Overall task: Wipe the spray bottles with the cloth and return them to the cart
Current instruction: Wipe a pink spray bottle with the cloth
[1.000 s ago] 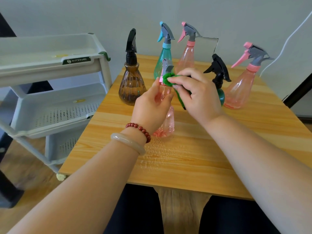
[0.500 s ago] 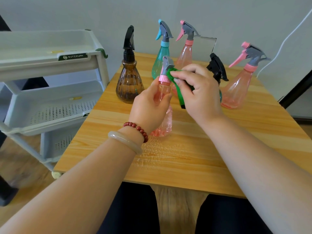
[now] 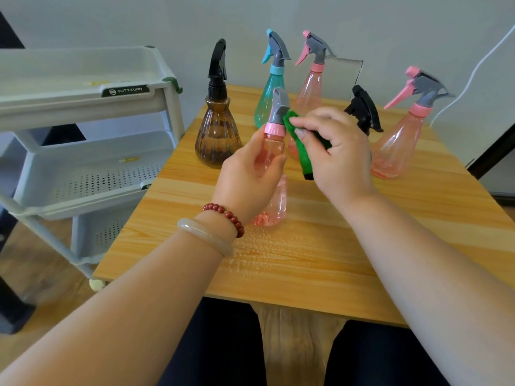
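Left hand (image 3: 250,179) still grips pink bottle (image 3: 276,207); right hand (image 3: 340,157) pinches green cloth (image 3: 302,154), slid lower beside collar (image 3: 274,129).

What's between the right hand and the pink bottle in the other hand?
The green cloth: the right hand pinches it against the grey top of the pink bottle that the left hand holds. Head view shows it.
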`<state>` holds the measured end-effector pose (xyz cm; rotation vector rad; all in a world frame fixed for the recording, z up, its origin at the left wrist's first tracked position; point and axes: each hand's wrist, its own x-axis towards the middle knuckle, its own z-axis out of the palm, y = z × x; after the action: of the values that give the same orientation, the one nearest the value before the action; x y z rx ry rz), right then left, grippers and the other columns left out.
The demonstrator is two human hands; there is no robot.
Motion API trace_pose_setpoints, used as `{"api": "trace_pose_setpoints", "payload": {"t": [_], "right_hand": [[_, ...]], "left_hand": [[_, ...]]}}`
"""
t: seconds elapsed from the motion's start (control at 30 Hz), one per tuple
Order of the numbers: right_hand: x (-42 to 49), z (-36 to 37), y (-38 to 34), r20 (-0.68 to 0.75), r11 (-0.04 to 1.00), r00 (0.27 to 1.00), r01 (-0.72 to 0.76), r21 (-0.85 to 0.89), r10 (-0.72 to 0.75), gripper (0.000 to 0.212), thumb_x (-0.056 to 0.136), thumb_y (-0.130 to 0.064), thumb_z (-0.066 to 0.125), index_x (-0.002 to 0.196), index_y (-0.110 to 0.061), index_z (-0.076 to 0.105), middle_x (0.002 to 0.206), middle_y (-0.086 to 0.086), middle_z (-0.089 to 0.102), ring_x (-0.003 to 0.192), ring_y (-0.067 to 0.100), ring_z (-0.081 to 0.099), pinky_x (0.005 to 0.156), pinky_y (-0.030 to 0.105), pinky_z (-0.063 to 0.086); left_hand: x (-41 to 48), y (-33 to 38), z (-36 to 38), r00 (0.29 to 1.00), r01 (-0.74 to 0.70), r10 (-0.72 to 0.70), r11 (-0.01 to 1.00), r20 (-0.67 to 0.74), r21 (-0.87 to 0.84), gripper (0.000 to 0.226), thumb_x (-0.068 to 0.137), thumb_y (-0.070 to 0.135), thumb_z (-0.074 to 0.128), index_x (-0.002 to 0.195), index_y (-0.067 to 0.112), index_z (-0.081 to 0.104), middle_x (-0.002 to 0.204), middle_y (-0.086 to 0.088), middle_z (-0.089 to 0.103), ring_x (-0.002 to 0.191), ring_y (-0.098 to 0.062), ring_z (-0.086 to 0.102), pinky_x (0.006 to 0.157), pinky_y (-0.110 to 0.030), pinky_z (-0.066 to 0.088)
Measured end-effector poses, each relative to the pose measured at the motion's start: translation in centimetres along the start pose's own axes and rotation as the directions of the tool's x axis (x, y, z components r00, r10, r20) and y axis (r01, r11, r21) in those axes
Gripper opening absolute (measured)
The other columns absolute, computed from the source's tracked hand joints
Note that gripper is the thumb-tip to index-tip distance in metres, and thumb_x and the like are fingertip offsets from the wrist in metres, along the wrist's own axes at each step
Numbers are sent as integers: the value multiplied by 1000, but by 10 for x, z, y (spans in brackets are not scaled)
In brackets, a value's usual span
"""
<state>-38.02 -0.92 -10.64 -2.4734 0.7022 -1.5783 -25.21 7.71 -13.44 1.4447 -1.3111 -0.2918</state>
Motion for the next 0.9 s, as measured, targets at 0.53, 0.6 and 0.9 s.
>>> {"api": "trace_pose_setpoints", "payload": {"t": [0.53,0.6,0.9], "right_hand": [[16,-19,-12,-158,999,987,-34,26,38,20,92,-7,61,111,-6,68,106,-16,56,103,-15,50,93,11,40],[22,-19,-16,-162,999,986,-28,37,34,26,92,-9,61,118,-7,63,112,-15,57,108,-13,50,96,12,40],[17,10,-20,-104,982,983,139,-126,-153,20,89,-3,64,106,-3,73,99,11,66,93,20,60,86,14,40]], "left_hand": [[5,-8,-20,995,52,-45,996,90,-78,48,98,32,54,143,35,37,110,16,62,92,5,62,75,-9,50],[6,-11,-20,997,28,-24,998,67,-57,42,101,26,49,142,28,40,106,15,63,90,5,61,72,-7,48],[8,-16,-6,991,-116,119,993,-67,35,36,96,25,61,130,15,52,108,5,61,95,0,58,81,-7,44]]}}
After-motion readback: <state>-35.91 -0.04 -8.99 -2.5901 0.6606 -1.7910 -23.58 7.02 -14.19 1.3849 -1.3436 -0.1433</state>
